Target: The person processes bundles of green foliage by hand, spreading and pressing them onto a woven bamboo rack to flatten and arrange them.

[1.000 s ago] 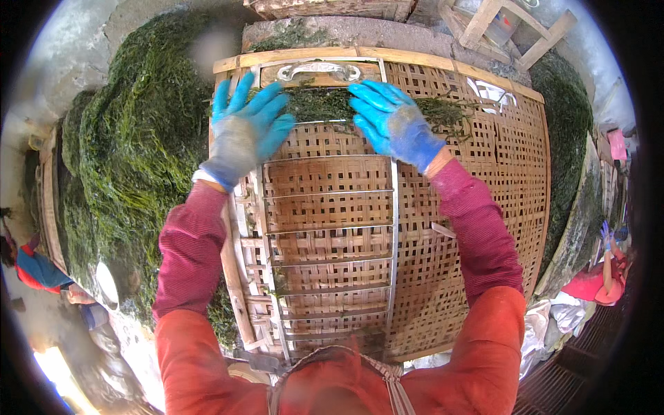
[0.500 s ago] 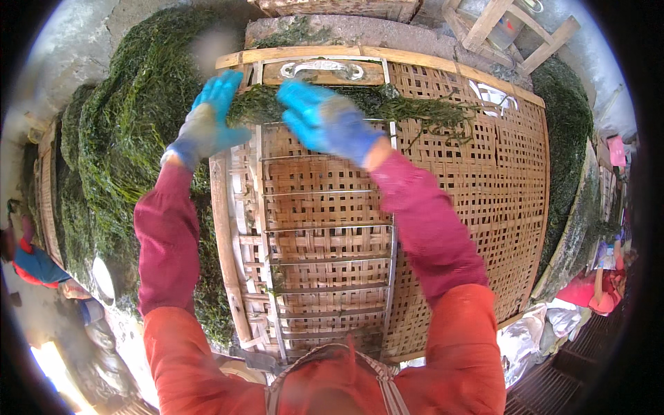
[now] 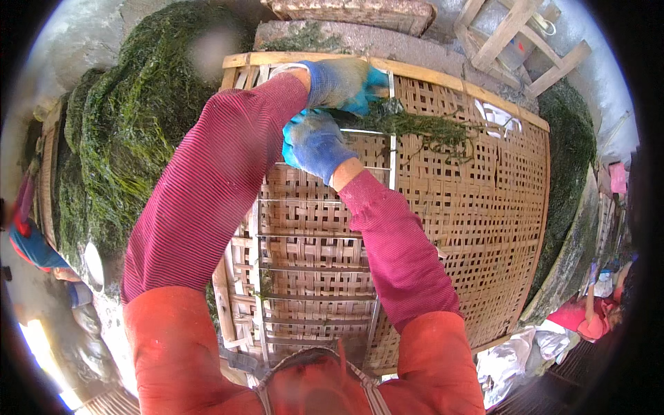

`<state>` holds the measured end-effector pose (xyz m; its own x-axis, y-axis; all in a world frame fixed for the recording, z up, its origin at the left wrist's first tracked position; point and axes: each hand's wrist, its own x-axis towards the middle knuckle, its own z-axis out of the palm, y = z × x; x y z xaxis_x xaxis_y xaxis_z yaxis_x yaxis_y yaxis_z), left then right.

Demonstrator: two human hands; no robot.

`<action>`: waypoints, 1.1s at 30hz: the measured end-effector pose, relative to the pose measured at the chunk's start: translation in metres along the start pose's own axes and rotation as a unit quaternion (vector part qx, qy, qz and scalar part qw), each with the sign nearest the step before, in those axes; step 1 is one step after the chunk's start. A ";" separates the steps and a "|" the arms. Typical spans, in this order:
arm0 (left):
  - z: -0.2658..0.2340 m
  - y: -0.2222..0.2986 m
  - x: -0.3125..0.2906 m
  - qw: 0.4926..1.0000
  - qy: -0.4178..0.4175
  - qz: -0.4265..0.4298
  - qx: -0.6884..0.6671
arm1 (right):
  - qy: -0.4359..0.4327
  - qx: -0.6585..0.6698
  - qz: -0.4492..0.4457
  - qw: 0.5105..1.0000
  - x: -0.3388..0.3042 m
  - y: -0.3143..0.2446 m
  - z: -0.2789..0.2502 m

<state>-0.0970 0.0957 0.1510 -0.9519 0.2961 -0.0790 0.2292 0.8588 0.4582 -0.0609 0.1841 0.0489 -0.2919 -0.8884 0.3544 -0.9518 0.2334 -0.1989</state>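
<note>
Clock read from mid-view, 12 at the top. Both hands gloved, blue and grey, working close together near 12.

Left hand [image 3: 342,81]: palm down, knuckles up, fingers pointing toward 3 and bent downward, by the panel's upper edge. Cannot tell whether it grips anything; underside hidden.

Right hand [image 3: 315,144]: just below the left, nearly touching it, fingers curled in, partly closed. What lies within the curl is hidden.

Band of green weed [image 3: 422,128]: stringy, dark, emerging beside the left hand's fingers and trailing off between 1 and 2, loose ends over the weave. Lies across one rail of the ladder-like frame [image 3: 393,149], which sits on the woven panel [image 3: 477,207], pale slats in open lattice. Rungs run crosswise below the right hand, toward 6. Wooden batten [image 3: 429,76] along the panel's top edge; white strips [image 3: 496,119] at 2.

Left forearm slants in from 8, right from 5, sleeves maroon at the wrist.

Around: large weed heap [image 3: 138,131] at 10, beside the panel; smaller heap [image 3: 567,131] at 2. Wooden stand [image 3: 512,34] past the batten, between 1 and 2. Co-worker [image 3: 34,245] near 9; second person [image 3: 584,317], in red, at 4.
</note>
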 end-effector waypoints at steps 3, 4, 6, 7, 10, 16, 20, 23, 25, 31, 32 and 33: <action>-0.054 0.027 -0.044 0.993 -0.007 -0.052 -0.110 | 0.022 0.040 -0.021 0.999 0.003 0.001 -0.004; -0.055 0.011 -0.060 0.992 0.086 -0.048 -0.079 | 0.064 0.044 -0.058 0.995 -0.004 0.006 -0.006; -0.061 -0.015 -0.102 0.978 0.185 -0.085 -0.056 | 0.086 0.119 0.000 0.989 -0.014 0.010 -0.029; -0.061 -0.013 -0.124 0.971 0.193 -0.124 -0.067 | 0.097 0.153 0.030 0.983 -0.017 0.009 -0.042; 0.019 -0.039 -0.128 0.931 0.362 -0.025 0.021 | 0.210 0.032 -0.034 0.977 -0.017 0.014 -0.020; 0.086 -0.040 -0.140 0.956 0.248 -0.065 0.146 | 0.135 -0.027 -0.088 0.987 -0.037 0.032 -0.033; 0.088 -0.039 -0.138 0.936 0.239 -0.051 0.253 | -0.034 -0.142 -0.007 0.989 -0.096 0.090 -0.088; 0.072 -0.021 -0.134 0.960 0.193 -0.088 0.183 | 0.029 0.041 0.062 0.997 -0.104 0.110 -0.146; 0.074 -0.009 -0.119 0.951 0.214 -0.040 0.220 | -0.006 -0.027 0.122 0.992 -0.119 0.130 -0.144; 0.091 0.046 -0.024 0.989 0.021 -0.062 0.131 | -0.068 -0.135 0.034 0.988 -0.078 0.156 -0.102; 0.098 0.041 -0.023 0.986 0.068 -0.067 0.137 | -0.153 -0.151 0.078 0.974 -0.051 0.138 -0.115; 0.108 0.037 -0.021 0.981 0.114 -0.068 0.143 | -0.237 -0.167 0.126 0.949 -0.028 0.123 -0.124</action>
<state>-0.0463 0.1661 0.0739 -0.9908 0.0978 0.0932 0.1140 0.9755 0.1883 -0.1815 0.2868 0.1272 -0.5137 -0.8476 -0.1331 -0.8577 0.5032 0.1059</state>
